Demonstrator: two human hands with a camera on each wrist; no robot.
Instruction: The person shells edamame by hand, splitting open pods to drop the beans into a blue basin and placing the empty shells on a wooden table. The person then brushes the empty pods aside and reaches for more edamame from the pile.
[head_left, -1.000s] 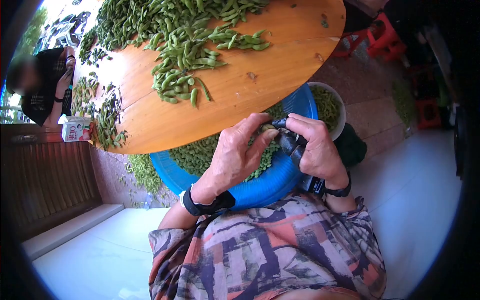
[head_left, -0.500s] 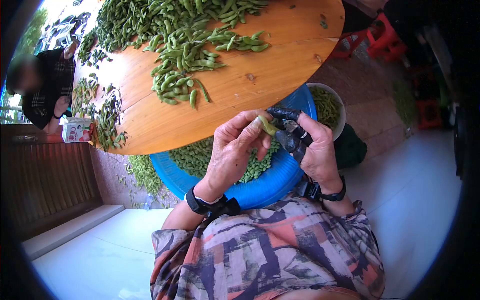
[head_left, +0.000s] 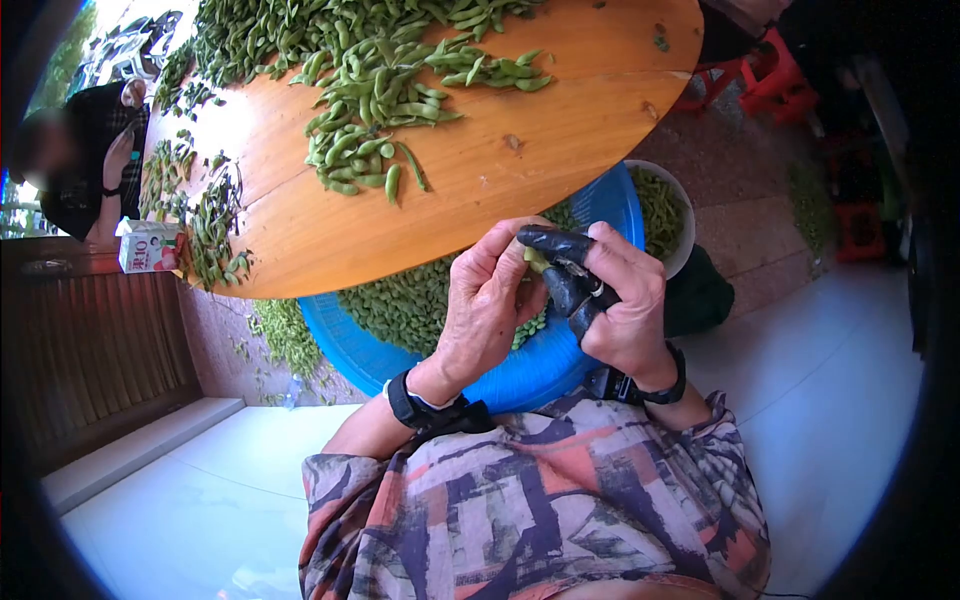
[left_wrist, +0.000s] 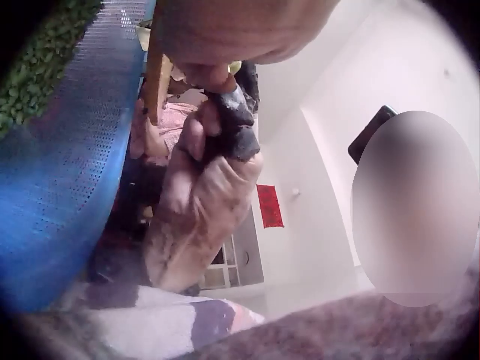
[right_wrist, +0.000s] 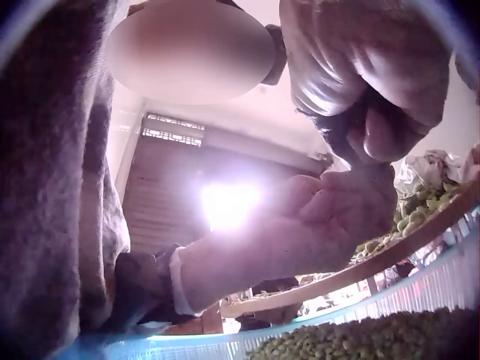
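Note:
A green soybean pod (head_left: 537,260) shows between the two hands, partly covered by fingers. My left hand (head_left: 485,300) pinches it from one side with thumb and forefinger. My right hand (head_left: 632,305), with black coverings (head_left: 568,290) on its thumb and forefinger, pinches the pod from the other side. Both hands are over a blue mesh basket (head_left: 365,375) holding many shelled green beans (head_left: 400,315). In the left wrist view, the black-covered thumb of the right hand (left_wrist: 206,202) meets the left fingertips.
A wooden table (head_left: 540,150) juts over the basket, bearing a large heap of pods (head_left: 370,90) and a small carton (head_left: 150,247). Right of the basket stands a white bowl (head_left: 685,215) of pods. Another person (head_left: 85,160) sits at the far left; red stools (head_left: 775,80) stand behind.
The hands were closed together, then drew slightly apart with the pod showing between them. Now the right forefinger has come in over the pod, and the hands are close again.

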